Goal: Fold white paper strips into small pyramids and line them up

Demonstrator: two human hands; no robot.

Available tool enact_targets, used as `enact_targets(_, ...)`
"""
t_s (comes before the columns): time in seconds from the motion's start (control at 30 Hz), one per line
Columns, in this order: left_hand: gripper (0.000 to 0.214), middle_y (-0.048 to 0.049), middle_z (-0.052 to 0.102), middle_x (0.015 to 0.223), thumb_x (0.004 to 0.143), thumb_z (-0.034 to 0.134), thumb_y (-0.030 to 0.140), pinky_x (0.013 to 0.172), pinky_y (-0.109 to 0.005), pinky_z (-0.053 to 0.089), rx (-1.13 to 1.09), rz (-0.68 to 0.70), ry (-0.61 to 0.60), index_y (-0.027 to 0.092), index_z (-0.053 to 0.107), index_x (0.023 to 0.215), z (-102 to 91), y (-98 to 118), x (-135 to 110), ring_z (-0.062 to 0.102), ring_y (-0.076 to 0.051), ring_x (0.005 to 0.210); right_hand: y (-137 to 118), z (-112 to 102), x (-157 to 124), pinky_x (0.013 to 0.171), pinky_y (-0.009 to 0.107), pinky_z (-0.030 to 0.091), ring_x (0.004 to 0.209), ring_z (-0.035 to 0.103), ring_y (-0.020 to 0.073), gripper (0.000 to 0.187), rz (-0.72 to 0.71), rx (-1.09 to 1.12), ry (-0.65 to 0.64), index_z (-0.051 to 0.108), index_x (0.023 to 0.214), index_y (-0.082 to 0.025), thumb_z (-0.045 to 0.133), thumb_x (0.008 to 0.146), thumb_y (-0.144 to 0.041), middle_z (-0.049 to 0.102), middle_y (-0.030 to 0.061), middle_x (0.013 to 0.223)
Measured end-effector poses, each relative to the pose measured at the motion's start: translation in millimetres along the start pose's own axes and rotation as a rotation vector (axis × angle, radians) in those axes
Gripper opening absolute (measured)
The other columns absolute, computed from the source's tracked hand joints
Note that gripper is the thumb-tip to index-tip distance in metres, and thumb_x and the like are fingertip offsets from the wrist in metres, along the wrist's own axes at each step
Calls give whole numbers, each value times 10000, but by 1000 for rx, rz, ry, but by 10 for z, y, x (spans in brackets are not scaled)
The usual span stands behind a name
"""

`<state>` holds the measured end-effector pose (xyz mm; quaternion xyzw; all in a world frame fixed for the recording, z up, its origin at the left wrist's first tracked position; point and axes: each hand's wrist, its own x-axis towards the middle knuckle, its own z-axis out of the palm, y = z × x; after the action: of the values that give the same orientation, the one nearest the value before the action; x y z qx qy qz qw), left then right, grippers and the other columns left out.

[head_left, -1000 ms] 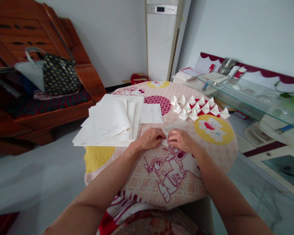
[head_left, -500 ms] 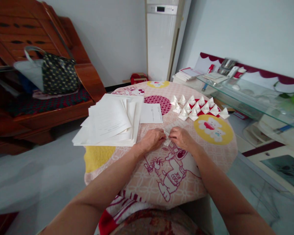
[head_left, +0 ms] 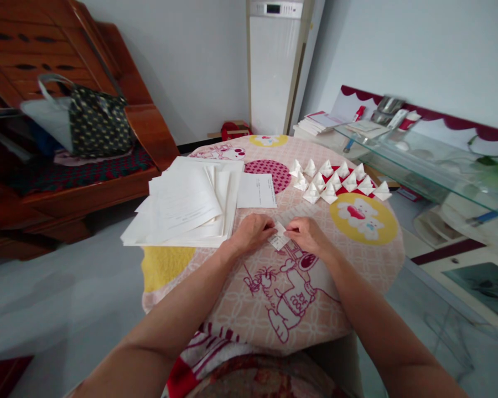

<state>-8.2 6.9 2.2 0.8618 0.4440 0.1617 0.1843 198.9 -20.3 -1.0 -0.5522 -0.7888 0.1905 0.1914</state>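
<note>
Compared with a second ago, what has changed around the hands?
The left hand and right hand have parted slightly, baring more of the small folded paper, which both still hold. The paper stack, printed sheet and folded white pieces stayed put.

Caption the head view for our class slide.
Left hand and right hand hold folded paper near white paper shapes.

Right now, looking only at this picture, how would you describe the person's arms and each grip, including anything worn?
The left grip and right grip are bare human hands, ungloved. Neither left forearm nor right forearm shows a sleeve, watch or bracelet. Rings: too small to tell.
</note>
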Motion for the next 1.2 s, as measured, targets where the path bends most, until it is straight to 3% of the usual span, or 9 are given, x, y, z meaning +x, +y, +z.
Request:
enact_targets(0.23,154,-15,713,690,823,641,232,595,-245,378,-143,-72,-75,157,762,765,-22,-105,39,583,-129,629,-50,22,45,590,252,349,610,552,139,159,175,63,16,752,697,-160,671,833,-176,650,0,613)
enact_targets(0.57,214,-47,683,658,832,649,329,613,-273,392,93,-191,-24,179,761,728,18,-88,64,594,-169,654,-127,14,96,538,257,333,560,527,140,176,288,18,31,737,645,-174,706,813,-212,633,13,555)
enact_targets(0.83,228,-100,705,786,873,654,354,728,-334,468,145,-280,-48,161,759,813,23,-8,28,656,-248,800,-141,25,125,560,265,358,594,571,148,157,322,-24,48,747,650,-171,737,799,-220,678,31,601)
enact_targets(1.2,220,-79,681,753,879,656,343,719,-304,478,157,-255,-46,165,716,767,54,-60,34,643,-217,778,-164,17,158,584,271,370,627,600,160,149,362,-91,15,780,713,-165,736,823,-255,724,52,667)
